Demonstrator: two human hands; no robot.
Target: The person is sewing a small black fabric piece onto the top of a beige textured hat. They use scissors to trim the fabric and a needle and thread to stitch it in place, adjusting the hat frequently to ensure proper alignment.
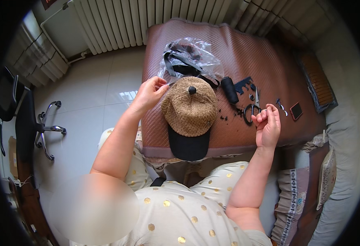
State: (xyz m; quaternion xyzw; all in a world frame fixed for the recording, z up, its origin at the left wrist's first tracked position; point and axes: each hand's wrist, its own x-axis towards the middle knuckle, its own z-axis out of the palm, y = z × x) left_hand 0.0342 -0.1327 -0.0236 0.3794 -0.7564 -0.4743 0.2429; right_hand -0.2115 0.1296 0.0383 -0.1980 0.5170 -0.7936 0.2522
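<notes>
A tan knitted cap (189, 107) with a black top button (192, 90) and a black visor (189, 143) lies on the brown woven mat (155, 129). Its visor points towards me and overhangs the near edge. My left hand (152, 92) is at the cap's left side, fingers curled beside a clear plastic bag (195, 46); whether it grips the bag is unclear. To the right, my right hand (267, 124) is raised, palm up with fingers bent, near black-handled scissors (255, 106). Anything fine between its fingertips is too small to make out.
Black straps (183, 60) lie with the bag. Right of the cap are a spool of black thread (229, 89), dark fabric scraps (244, 85) and a small red-edged rectangular object (296, 111). A wheeled chair (41, 127) stands left; a radiator (115, 24) lines the wall.
</notes>
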